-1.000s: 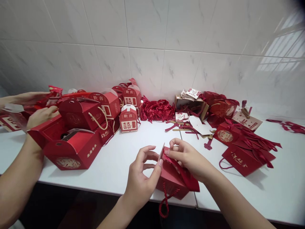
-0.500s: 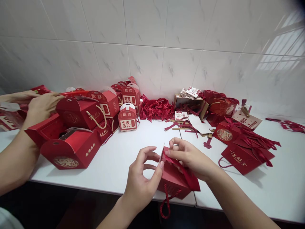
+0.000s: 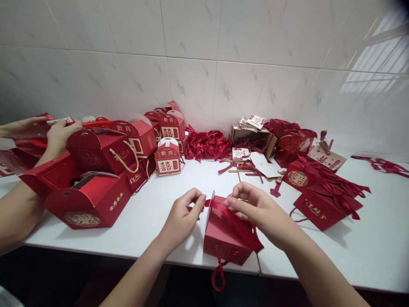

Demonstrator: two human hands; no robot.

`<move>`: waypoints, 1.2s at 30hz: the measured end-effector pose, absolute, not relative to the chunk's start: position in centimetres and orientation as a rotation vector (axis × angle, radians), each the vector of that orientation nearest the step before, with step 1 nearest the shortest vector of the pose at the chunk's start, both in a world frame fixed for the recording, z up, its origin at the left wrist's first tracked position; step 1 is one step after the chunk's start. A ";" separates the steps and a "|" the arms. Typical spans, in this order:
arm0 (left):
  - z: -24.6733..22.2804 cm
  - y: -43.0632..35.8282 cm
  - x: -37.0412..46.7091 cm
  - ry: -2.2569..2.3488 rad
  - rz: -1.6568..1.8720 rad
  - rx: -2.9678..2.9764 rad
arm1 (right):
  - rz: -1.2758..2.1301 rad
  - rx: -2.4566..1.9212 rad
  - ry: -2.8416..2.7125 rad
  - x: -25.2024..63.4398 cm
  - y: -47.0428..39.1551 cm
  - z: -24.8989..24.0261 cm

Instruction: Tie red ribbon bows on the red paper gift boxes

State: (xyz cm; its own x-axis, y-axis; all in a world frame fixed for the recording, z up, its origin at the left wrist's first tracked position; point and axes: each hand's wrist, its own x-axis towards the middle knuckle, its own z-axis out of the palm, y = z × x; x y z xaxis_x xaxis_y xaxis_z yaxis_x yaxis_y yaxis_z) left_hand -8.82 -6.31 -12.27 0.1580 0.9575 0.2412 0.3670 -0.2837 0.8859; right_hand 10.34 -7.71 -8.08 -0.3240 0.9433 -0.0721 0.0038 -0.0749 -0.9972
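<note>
A red gift box [image 3: 225, 243] stands at the table's front edge, its red rope handle [image 3: 219, 275] hanging over the edge. A shiny red ribbon [image 3: 234, 219] runs across its top and through the upright left flap. Just left of that flap, my left hand [image 3: 183, 215] pinches the ribbon's end between thumb and fingers. Above the box top, my right hand [image 3: 258, 209] has its thumb and forefinger closed on the ribbon, with the other fingers curled. Part of the ribbon is hidden behind the right hand.
Several red boxes [image 3: 92, 202] are piled at the left, where another person's hands [image 3: 62, 132] hold a small item. A heap of red ribbons [image 3: 207, 145] lies by the wall. Cards [image 3: 263, 164] and tags lie right of it. Ribboned boxes [image 3: 319, 209] stand at the right.
My left hand has moved left off the box flap and now draws the ribbon's end out on its outer side. My right hand stays over the box top. The other person's hands have lifted a small item.
</note>
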 end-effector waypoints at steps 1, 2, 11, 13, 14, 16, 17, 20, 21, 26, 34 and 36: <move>-12.5 -6.3 -9.6 1.364 1.074 1.824 | 1.468 -1.050 -1.408 11.0 -8.2 -7.9; -12.8 -6.2 -10.6 1.481 1.020 1.898 | 1.421 -1.011 -1.405 11.8 -8.7 -7.9; -14.2 -5.4 -16.2 2.128 0.744 2.117 | 0.954 -1.169 -1.262 17.6 -10.5 -11.8; -13.6 -5.6 -14.4 1.838 1.037 2.037 | 0.910 -1.274 -1.357 17.1 -10.4 -12.8; -13.2 -5.8 -13.2 1.666 1.109 1.954 | 0.888 -1.306 -1.403 16.6 -10.4 -13.1; -12.3 -6.2 -10.8 1.365 1.121 1.793 | 0.852 -1.329 -1.487 15.4 -10.4 -13.6; -12.0 -6.4 -9.7 1.259 1.104 1.736 | 0.835 -1.327 -1.518 14.7 -10.4 -13.8; -11.8 -6.8 -7.6 1.117 1.073 1.623 | 0.808 -1.295 -1.540 13.3 -10.3 -14.1; -11.9 -6.8 -7.3 1.109 1.069 1.595 | 0.836 -1.276 -1.521 13.1 -10.2 -14.1; -12.6 -6.8 -7.0 1.135 1.009 1.554 | 1.281 -1.177 -1.333 12.8 -9.7 -14.1; -12.3 -6.4 -7.0 1.188 0.934 1.781 | 1.347 -1.170 -1.364 12.7 -9.0 -13.2; -12.4 -6.1 -7.8 1.175 0.933 1.722 | 1.383 -1.171 -1.348 13.6 -8.9 -13.4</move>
State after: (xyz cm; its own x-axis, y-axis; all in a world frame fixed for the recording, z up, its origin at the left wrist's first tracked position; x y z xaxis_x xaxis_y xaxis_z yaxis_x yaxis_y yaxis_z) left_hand -7.76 -6.06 -12.35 0.2860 0.9506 0.1202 0.3329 -0.2162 0.9178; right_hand 13.57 -8.89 -13.41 -0.1952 0.9791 -0.0578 0.0325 -0.0524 -0.9981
